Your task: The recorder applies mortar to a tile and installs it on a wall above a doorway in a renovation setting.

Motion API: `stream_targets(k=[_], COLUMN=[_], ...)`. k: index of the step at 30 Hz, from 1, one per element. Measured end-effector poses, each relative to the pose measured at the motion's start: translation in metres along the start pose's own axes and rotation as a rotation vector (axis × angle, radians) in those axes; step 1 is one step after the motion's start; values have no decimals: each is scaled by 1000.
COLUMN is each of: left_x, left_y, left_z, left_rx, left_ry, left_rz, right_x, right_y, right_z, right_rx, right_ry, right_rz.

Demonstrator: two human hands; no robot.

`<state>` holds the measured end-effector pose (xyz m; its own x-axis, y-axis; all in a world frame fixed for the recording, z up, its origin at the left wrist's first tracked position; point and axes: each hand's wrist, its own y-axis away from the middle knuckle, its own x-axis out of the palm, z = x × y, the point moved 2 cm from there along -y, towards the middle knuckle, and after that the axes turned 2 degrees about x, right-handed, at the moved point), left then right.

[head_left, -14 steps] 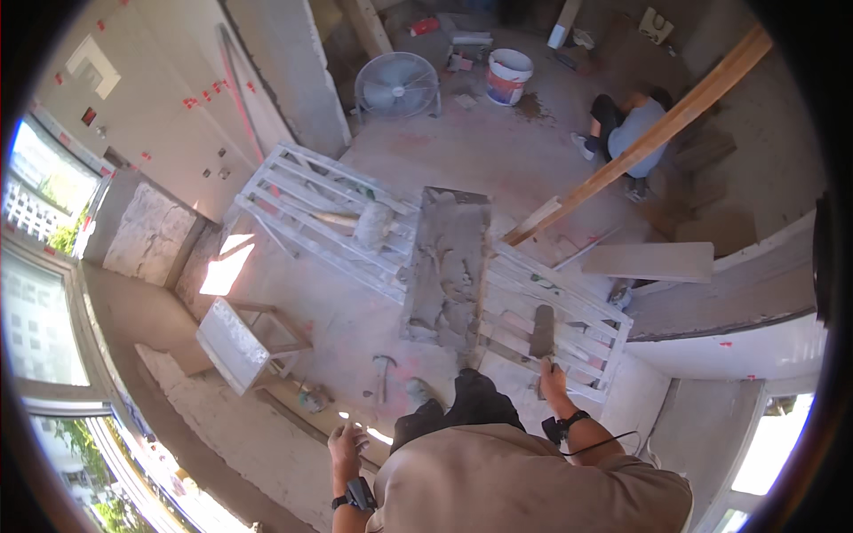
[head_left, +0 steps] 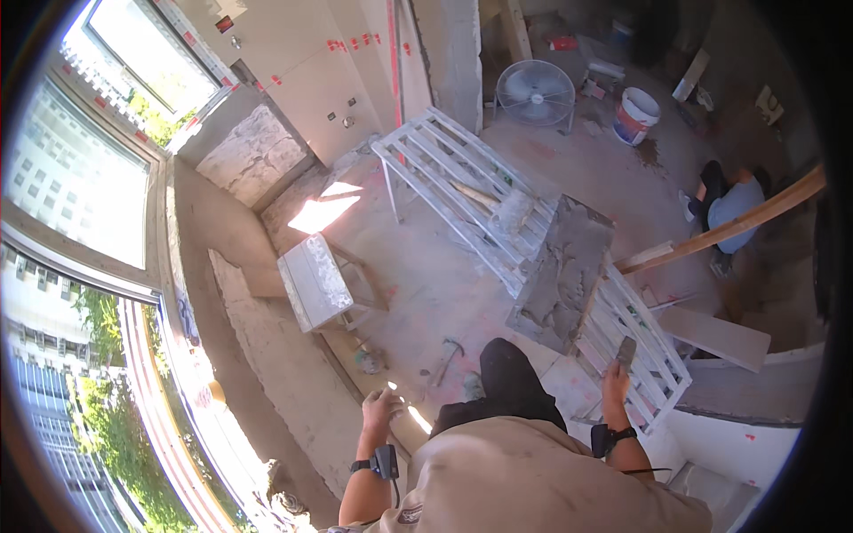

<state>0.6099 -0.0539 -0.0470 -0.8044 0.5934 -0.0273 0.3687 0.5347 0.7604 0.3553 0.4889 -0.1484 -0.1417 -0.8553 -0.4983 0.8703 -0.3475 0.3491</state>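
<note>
My right hand grips the handle of a trowel, its blade pointing away from me over the slatted white bench. Just beyond lies a board covered with wet grey mortar, set across the bench slats. My left hand hangs at my left side, its fingers loosely bent with nothing visible in them. A hammer rests on the floor between that hand and the board.
A white-topped stool stands at left by the windows. Past the long slatted bench are a fan and a bucket. Another person squats at right behind a slanted timber. A pale panel lies near the bench.
My view has turned left, so the room has shifted right and more window shows. The trowel stays in my right hand, its blade now looking shorter. My left hand stays at my side.
</note>
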Motion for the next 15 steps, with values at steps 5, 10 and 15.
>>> stream_targets(k=[5, 10, 15], left_x=[15, 22, 64], left_y=[-29, -68, -141], left_z=[-36, -81, -148], left_rx=[57, 32, 69], left_ry=[-38, -86, -185], left_rz=[67, 67, 142], right_x=[43, 58, 74], right_y=[-12, -2, -18], right_z=[-5, 56, 48], right_rx=[-2, -91, 109], right_ry=[-32, -158, -357], right_rz=[-48, -249, -480])
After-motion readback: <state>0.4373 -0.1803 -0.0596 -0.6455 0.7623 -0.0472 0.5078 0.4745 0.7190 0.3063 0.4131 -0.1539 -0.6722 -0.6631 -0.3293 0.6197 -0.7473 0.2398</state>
